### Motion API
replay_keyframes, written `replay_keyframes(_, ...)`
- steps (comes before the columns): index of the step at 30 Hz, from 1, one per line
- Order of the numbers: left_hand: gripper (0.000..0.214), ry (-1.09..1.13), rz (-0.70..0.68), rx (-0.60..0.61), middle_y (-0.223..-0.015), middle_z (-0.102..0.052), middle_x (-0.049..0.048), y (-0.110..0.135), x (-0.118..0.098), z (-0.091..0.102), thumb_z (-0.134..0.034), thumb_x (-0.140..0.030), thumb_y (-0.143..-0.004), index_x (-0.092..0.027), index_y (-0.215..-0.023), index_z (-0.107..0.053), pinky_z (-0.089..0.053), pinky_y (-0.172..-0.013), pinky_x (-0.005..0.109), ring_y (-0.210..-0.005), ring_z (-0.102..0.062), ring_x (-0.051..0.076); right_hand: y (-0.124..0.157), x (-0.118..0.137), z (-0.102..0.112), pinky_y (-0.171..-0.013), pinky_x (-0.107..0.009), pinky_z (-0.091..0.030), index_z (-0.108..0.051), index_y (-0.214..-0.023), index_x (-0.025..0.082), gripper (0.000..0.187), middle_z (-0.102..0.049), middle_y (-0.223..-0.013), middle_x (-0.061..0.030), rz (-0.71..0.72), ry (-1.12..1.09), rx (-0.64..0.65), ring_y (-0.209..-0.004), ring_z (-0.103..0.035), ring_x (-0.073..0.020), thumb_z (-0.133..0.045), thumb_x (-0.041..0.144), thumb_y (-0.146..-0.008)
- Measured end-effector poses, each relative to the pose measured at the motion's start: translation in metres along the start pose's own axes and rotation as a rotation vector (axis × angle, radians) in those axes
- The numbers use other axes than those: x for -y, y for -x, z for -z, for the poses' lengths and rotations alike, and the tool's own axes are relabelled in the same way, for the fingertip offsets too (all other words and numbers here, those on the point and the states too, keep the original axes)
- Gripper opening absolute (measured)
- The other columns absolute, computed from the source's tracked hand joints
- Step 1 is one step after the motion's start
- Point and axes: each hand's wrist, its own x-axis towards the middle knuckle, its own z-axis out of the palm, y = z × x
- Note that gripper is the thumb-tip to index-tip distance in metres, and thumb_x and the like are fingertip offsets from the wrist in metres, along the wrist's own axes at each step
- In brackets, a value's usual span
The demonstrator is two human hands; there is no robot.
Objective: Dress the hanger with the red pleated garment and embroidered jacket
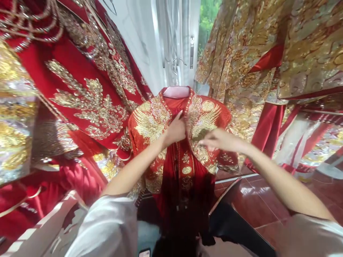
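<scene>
Jacket [150, 123]: suspended from the hanger [177, 91], directly ahead of and behind both hands. Left hand [175, 129]: at the neck opening, index finger extended upward, remaining fingers curled beside the beaded front edge; whether they grip it cannot be determined. Right hand [218, 140]: blurred, fingers partly bent before the embroidered front panel; grip and contact cannot be determined. Red skirt [171, 178]: below the left hand. Step in hand, by judgement: arranging the jacket front. The next move appears to call for light control of the edge, keeping the beading and embroidery free of snags.
</scene>
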Motion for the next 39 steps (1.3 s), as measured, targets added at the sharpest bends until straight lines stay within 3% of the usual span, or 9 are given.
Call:
replay_keyframes(3,0.020,0.212,-0.145,-0.162,-0.096,-0.069,0.0024,0.000,0.049,0.035,-0.050,-0.028,-0.088,-0.020,-0.092,-0.068,-0.040,-0.105,0.034,-0.094,-0.062,0.014,-0.020,-0.015,0.048,-0.075,-0.037,-0.046,-0.066,-0.097,0.015,0.033,-0.065,-0.080,-0.0076,0.090,0.085,-0.388,-0.073,-0.060,-0.0181,-0.057,0.042,-0.082)
replay_keyframes(5,0.022,0.333,-0.070,-0.267,-0.107,-0.067,0.0069,-0.008,0.079,0.049,-0.058,-0.030,-0.083,-0.021,-0.101,-0.066,-0.040,-0.103,0.038,-0.104,-0.059,0.020,-0.047,-0.022,0.064,-0.084,-0.039,-0.044,-0.063,-0.109,0.016,0.039,-0.064,-0.095,-0.0094,0.192,0.166,-0.586,-0.091,-0.059,-0.0222,-0.063,0.039,-0.078)
replay_keyframes(10,0.028,0.437,0.092,-0.141,-0.085,-0.066,0.0083,-0.031,0.112,0.036,-0.058,-0.040,-0.082,-0.015,-0.094,-0.064,-0.044,-0.091,0.039,-0.095,-0.059,0.025,-0.114,-0.043,0.060,-0.085,-0.038,-0.042,-0.060,-0.098,0.016,0.031,-0.061,-0.087,-0.0088,0.231,0.203,-0.640,-0.091,-0.056,-0.0230,-0.047,0.043,-0.089)
replay_keyframes(16,0.035,0.513,0.263,-0.361,-0.057,-0.046,0.0009,-0.050,0.105,0.041,-0.047,-0.038,-0.089,-0.018,-0.061,-0.052,-0.046,-0.082,0.033,-0.075,-0.055,0.019,-0.134,-0.041,0.071,-0.071,-0.029,-0.040,-0.048,-0.066,0.020,0.049,-0.046,-0.063,-0.0020,0.165,0.069,-0.817,-0.068,-0.045,-0.0150,-0.029,0.056,-0.094)
replay_keyframes(19,0.037,0.599,0.246,-0.177,-0.056,-0.046,0.0009,-0.046,0.108,0.050,-0.049,-0.040,-0.088,-0.017,-0.060,-0.053,-0.047,-0.076,0.033,-0.071,-0.055,0.018,-0.124,-0.043,0.079,-0.068,-0.027,-0.038,-0.048,-0.063,0.019,0.049,-0.046,-0.061,-0.0001,0.165,0.011,-0.704,-0.065,-0.041,-0.0118,-0.037,0.058,-0.091)
replay_keyframes(25,0.031,0.920,0.320,0.193,-0.081,-0.067,0.0071,0.001,0.146,0.039,-0.053,-0.042,-0.083,-0.014,-0.091,-0.065,-0.051,-0.075,0.035,-0.080,-0.062,0.019,-0.082,-0.098,0.090,-0.076,-0.027,-0.045,-0.064,-0.093,0.013,0.039,-0.065,-0.086,-0.0052,0.189,-0.372,-0.177,-0.081,-0.057,-0.0122,-0.059,0.050,-0.080)
replay_keyframes(28,0.037,0.870,0.424,0.118,-0.089,-0.069,0.0094,0.021,0.147,0.025,-0.057,-0.047,-0.079,-0.015,-0.094,-0.065,-0.051,-0.077,0.037,-0.083,-0.063,0.021,-0.075,-0.120,0.068,-0.075,-0.033,-0.049,-0.062,-0.099,0.014,0.043,-0.066,-0.089,-0.0072,0.129,-0.456,-0.261,-0.081,-0.060,-0.0168,-0.063,0.050,-0.074)
replay_keyframes(34,0.071,0.217,0.663,-0.497,-0.130,-0.053,0.0178,0.047,0.081,-0.002,-0.048,-0.061,-0.082,-0.011,-0.132,-0.045,-0.031,-0.103,0.049,-0.125,-0.044,0.030,-0.080,-0.099,-0.004,-0.095,-0.048,-0.040,-0.050,-0.123,0.016,0.052,-0.055,-0.121,-0.0165,-0.109,-0.125,-1.162,-0.113,-0.051,-0.0274,-0.052,0.047,-0.081)
replay_keyframes(39,0.096,0.052,0.691,-0.423,-0.153,-0.018,0.0226,0.092,0.001,-0.055,-0.051,-0.067,-0.076,-0.008,-0.146,-0.022,-0.012,-0.112,0.059,-0.143,-0.010,0.037,-0.047,-0.061,-0.098,-0.097,-0.060,-0.030,-0.053,-0.125,0.021,0.046,-0.040,-0.137,-0.0179,-0.305,-0.034,-1.224,-0.132,-0.031,-0.0358,-0.035,0.041,-0.087)
